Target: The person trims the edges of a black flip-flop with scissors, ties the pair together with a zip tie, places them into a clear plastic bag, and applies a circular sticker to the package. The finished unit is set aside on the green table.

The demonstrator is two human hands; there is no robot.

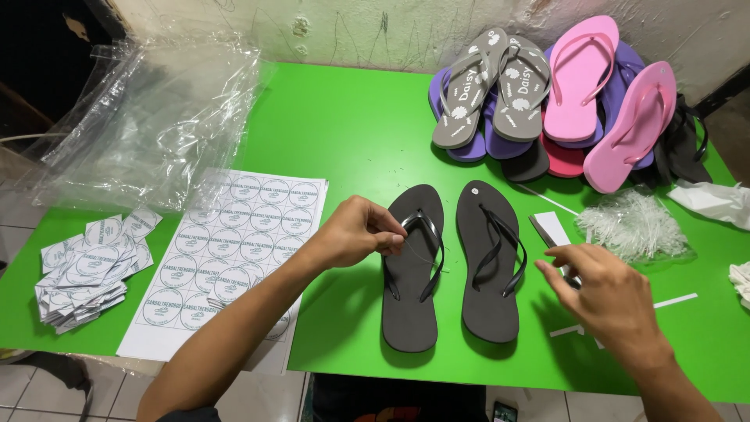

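Pinching the strap of the left black rubber flip-flop [412,270] on the green desk [344,133], left hand [355,233] kept a narrow grip | right black flip-flop [488,262] lay just beside | right hand [605,293], grip loosely open, hovered over white paper strips [551,228] | step judged: strap tagging; next calls for steady threading.

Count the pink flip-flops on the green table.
2. One pink flip-flop lies on top of the pile at the far right; the other leans on the pile's right side. More may be hidden under the pile.
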